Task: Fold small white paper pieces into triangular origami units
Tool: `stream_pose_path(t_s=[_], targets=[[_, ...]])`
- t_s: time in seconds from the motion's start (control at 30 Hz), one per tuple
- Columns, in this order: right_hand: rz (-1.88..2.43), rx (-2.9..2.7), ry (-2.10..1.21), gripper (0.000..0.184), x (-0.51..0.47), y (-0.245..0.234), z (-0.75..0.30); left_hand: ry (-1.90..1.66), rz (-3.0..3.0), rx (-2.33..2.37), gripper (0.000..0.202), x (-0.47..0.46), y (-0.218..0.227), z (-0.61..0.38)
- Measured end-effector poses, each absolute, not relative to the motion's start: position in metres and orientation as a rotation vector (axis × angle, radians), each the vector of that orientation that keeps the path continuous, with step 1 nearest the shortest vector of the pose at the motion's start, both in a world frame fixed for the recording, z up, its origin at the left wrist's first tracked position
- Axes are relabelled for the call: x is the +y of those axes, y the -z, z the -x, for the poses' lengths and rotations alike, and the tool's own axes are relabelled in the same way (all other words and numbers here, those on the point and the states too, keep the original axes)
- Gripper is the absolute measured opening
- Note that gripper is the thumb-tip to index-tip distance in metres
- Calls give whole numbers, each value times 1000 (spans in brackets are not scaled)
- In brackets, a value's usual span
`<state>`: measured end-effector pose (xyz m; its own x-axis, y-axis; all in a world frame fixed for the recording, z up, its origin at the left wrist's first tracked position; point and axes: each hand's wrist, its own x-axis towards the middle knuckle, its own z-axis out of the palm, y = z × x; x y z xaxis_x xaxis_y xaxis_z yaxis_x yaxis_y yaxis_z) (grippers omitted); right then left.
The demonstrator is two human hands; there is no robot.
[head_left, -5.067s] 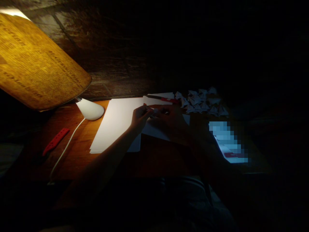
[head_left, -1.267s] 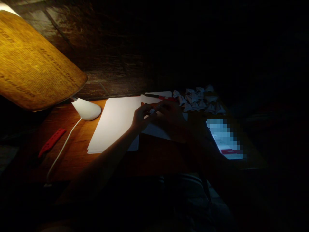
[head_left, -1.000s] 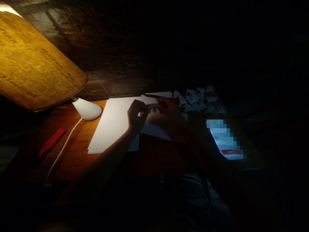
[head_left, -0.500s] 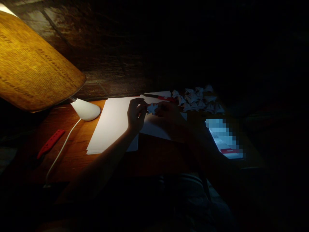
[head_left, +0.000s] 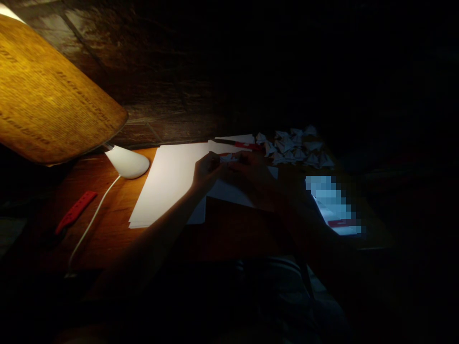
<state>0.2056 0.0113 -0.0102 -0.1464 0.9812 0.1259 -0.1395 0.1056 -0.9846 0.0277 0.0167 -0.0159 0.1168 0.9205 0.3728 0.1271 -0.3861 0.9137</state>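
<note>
A small folded paper piece [head_left: 226, 158], pale and pointed, sits between my two hands over the paper sheets. My left hand [head_left: 206, 169] has its fingers closed on the left side of it. On the other side my right hand [head_left: 249, 167], mostly in shadow, grips it too. Fingers cover much of the piece, and its full shape cannot be made out. White sheets [head_left: 170, 177] lie under and to the left of the hands. Just behind the right hand rests a knife-like tool with a red handle [head_left: 247, 146] and a dark blade.
Several folded paper pieces [head_left: 296, 148] are heaped at the back right. A lit phone [head_left: 330, 215] lies on the right of the wooden table [head_left: 118, 210]. At left stand a lamp [head_left: 129, 162] with its white cord [head_left: 93, 215] and a red-handled tool [head_left: 77, 210].
Both hands have drawn closer together around the folded paper piece. Its star-like outline, plain before, is now mostly covered by fingers. The left hand has shifted slightly right.
</note>
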Motion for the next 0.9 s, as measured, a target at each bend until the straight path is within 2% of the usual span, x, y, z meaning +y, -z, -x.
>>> stream_pose_path(t_s=[0.2, 0.63, 0.9], targets=[[895, -1214, -1314, 27, 12, 10, -205, -1291, -1601, 1005, 36, 17, 17, -29], [1031, -1336, -1173, 26, 13, 10, -209, -1293, -1582, 1024, 21, 23, 28, -22], [1008, -1272, -1238, 20, 9, 5, -206, -1262, -1502, 998, 19, 22, 26, -23]])
